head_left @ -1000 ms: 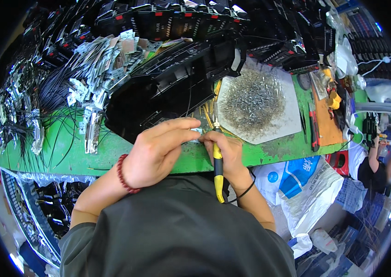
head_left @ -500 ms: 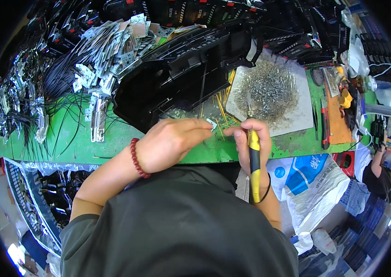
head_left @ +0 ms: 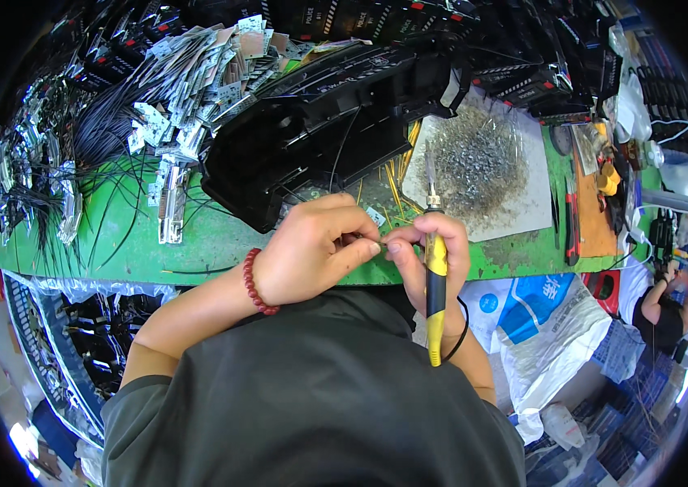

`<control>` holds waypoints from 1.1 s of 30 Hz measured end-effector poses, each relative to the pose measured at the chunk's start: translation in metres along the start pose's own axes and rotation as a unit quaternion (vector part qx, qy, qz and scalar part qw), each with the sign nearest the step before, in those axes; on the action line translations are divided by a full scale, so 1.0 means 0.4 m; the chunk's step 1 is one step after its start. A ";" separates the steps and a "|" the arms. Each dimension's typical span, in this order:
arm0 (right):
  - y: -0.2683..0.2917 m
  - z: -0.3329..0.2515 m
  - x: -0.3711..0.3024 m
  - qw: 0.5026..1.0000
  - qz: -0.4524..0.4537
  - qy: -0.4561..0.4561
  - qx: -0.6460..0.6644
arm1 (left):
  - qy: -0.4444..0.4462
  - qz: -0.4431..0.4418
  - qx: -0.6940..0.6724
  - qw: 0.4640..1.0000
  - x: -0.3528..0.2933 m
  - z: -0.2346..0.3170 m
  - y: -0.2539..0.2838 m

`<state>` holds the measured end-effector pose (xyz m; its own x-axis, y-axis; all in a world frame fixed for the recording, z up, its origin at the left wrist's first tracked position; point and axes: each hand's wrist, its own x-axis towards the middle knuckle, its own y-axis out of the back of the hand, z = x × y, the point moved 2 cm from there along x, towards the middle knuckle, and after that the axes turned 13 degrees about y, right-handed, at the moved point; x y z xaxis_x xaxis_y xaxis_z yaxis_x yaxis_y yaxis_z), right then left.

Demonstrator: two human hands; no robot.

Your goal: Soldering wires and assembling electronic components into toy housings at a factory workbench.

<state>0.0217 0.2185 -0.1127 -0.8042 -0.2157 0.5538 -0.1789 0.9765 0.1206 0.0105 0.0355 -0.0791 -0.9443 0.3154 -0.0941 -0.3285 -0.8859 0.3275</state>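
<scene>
My right hand [head_left: 441, 252] is closed around a yellow and black soldering iron [head_left: 436, 302], its metal tip pointing away from me. My left hand [head_left: 311, 247], with a red bead bracelet at the wrist, is closed in a pinch. Its thumb and fingertips meet those of my right hand, and whatever small thing lies between them is too small to name. Just beyond the fingertips a small circuit board [head_left: 375, 216] rests on the green bench [head_left: 222, 252]. Several thin yellow wires [head_left: 396, 191] lie behind it. A large black plastic shell [head_left: 267, 162] sits open beyond my left hand.
Solder scraps cover a pale board [head_left: 534, 178] at the back right. Circuit boards [head_left: 206, 77] and black wires [head_left: 108, 142] are heaped at the left. A red-handled tool [head_left: 573, 219] lies at the right. White bags [head_left: 559, 325] fill the space below the bench's right edge.
My left hand has moved right, its fingers now bent into a pinch against my right fingertips. The soldering iron has shifted slightly left. The small board stays on the bench, uncovered.
</scene>
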 end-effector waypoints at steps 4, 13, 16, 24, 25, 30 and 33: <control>-0.005 0.003 0.003 0.984 0.052 -0.065 0.156 | 0.015 0.021 -0.056 0.998 0.009 -0.020 -0.016; -0.017 0.008 0.002 0.963 0.096 -0.091 0.237 | 0.113 -0.067 -0.207 0.970 0.010 -0.042 -0.020; -0.019 0.007 0.002 0.951 0.114 -0.122 0.261 | 0.120 -0.091 -0.251 0.956 0.011 -0.043 -0.020; -0.015 0.014 0.001 0.962 0.088 -0.104 0.235 | 0.133 -0.129 -0.251 0.950 0.019 -0.047 -0.012; -0.014 0.012 0.001 0.967 0.085 -0.094 0.222 | 0.142 -0.136 -0.251 0.948 0.020 -0.047 -0.012; -0.016 0.023 -0.011 0.976 0.089 -0.084 0.180 | 0.083 -0.093 -0.129 0.984 0.028 -0.028 -0.010; -0.003 0.039 -0.020 0.995 0.036 -0.055 0.076 | 0.007 -0.038 -0.002 0.999 0.028 -0.015 -0.012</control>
<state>0.0195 0.2191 -0.1304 -0.8739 -0.1517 0.4619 -0.1950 0.9797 -0.0471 0.0013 0.0410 -0.0875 -0.9164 0.3777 -0.1323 -0.4002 -0.8606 0.3150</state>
